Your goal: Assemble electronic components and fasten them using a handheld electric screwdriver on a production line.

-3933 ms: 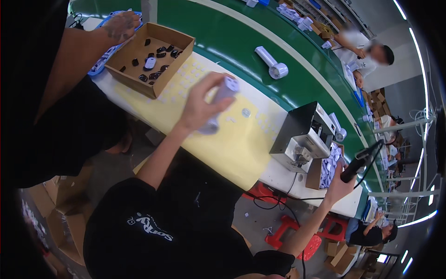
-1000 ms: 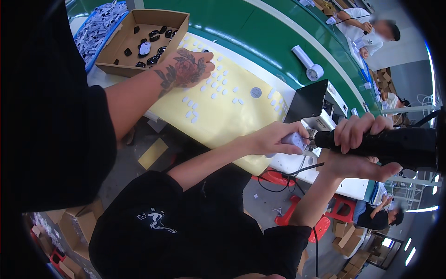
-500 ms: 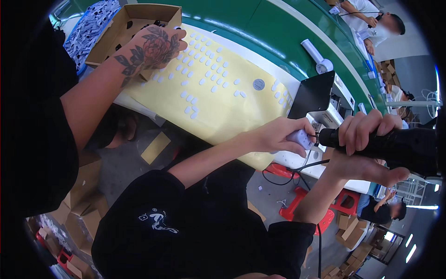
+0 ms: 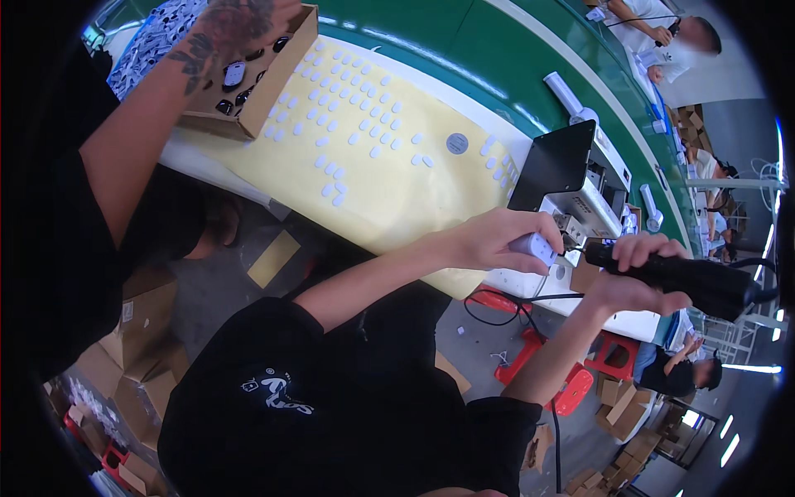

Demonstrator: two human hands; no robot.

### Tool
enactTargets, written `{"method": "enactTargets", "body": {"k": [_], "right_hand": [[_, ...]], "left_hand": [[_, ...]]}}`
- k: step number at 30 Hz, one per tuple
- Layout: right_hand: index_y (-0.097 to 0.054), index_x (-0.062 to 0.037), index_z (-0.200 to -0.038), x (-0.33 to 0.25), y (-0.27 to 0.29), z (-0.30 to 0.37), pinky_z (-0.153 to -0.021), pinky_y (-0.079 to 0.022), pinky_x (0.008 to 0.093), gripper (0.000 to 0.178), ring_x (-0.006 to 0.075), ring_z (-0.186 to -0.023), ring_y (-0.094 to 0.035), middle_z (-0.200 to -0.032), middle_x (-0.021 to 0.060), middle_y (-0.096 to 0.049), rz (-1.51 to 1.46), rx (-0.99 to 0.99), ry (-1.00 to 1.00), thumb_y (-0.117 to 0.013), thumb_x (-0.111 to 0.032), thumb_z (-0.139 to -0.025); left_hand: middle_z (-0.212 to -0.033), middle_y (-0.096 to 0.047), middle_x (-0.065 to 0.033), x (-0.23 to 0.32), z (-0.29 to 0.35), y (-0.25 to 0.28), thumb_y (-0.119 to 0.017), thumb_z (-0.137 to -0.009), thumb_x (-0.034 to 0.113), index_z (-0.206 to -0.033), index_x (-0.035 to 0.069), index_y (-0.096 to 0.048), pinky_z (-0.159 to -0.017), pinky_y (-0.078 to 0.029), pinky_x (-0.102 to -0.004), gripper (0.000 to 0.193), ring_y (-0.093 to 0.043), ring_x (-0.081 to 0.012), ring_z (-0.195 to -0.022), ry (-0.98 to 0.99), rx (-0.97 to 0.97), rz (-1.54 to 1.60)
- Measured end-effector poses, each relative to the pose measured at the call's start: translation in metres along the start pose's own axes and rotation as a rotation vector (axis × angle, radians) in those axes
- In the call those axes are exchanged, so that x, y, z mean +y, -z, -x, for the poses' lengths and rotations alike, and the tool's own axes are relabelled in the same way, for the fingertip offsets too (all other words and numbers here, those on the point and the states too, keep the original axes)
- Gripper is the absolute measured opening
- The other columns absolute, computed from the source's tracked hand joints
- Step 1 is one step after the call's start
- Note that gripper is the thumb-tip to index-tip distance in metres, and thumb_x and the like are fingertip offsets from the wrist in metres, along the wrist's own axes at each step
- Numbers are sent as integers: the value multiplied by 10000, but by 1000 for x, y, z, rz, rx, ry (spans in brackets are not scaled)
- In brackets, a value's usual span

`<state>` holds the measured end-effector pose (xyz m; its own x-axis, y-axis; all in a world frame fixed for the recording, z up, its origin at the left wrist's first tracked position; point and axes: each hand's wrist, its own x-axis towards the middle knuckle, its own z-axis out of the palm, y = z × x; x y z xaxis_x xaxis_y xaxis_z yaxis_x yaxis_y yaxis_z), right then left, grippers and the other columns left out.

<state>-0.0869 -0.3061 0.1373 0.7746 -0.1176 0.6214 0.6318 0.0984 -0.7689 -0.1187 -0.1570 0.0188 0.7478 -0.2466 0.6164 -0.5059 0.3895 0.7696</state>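
My left hand [image 4: 489,238] pinches a small pale-lavender plastic housing [image 4: 534,247] between thumb and fingers, above the right end of the yellow sheet. Wrapped in my right hand [image 4: 636,282] is a black electric screwdriver [image 4: 704,284], held nearly level with its bit toward the housing. The bit's tip is close to the housing's right side; whether they touch I cannot tell. Just behind both hands stands a black-and-silver bench machine [image 4: 595,207], probably a screw feeder. The screwdriver's black cable hangs below.
A co-worker's tattooed arm [image 4: 141,153] reaches over a cardboard box [image 4: 269,99] of dark parts. Several small white oval pieces lie on the yellow sheet [image 4: 389,199]. A white cylindrical device [image 4: 566,95] lies on the green surface. Red stools [image 4: 571,389] stand below.
The screwdriver has tilted, its rear end dropping, and its bit has drawn slightly away from the housing. My left hand stays nearly in place. The co-worker's hand has moved up and left over the box.
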Motion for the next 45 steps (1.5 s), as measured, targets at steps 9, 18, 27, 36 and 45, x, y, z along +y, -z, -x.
{"method": "enactTargets", "body": {"k": [9, 18, 27, 36, 45], "right_hand": [[-435, -89, -829, 25, 11, 14, -376, -248, 205, 675, 85, -409, -325, -556, 11, -363, -15, 83, -87, -426, -759, -741], [-380, -71, -826, -15, 21, 22, -361, -285, 217, 657, 96, -392, -355, -560, 22, -381, -224, -106, -56, -449, -720, -754], [-361, -74, -882, -54, -39, -14, -365, -298, 208, 758, 77, -396, -360, -582, 14, -379, -517, -423, -43, -528, -777, -654], [-359, -72, -887, -52, -59, -8, -374, -328, 240, 785, 104, -388, -365, -588, 28, -392, -400, -447, -148, -466, -814, -655], [-346, -74, -873, -51, -64, -7, -366, -327, 236, 786, 108, -381, -357, -584, 32, -390, -371, -432, -136, -445, -824, -656]], "left_hand": [[-980, -599, -86, -2, -2, -1, -685, -791, 251, -1005, 49, -519, -805, -452, -299, 338, -595, -227, -935, 32, -13, 28], [-961, -601, -83, -2, -5, 1, -696, -783, 250, -996, 39, -520, -793, -450, -296, 348, -594, -204, -922, 24, -14, 41], [-950, -598, -75, -1, -2, 1, -704, -782, 226, -991, 37, -524, -780, -448, -283, 334, -591, -184, -899, 61, -20, 60], [-945, -596, -72, 0, -3, 0, -701, -787, 190, -996, 40, -526, -780, -449, -283, 311, -586, -177, -883, 53, -17, 60], [-939, -594, -69, 2, -5, 1, -699, -789, 196, -988, 41, -523, -778, -447, -283, 308, -585, -176, -878, 69, -17, 64]]}}
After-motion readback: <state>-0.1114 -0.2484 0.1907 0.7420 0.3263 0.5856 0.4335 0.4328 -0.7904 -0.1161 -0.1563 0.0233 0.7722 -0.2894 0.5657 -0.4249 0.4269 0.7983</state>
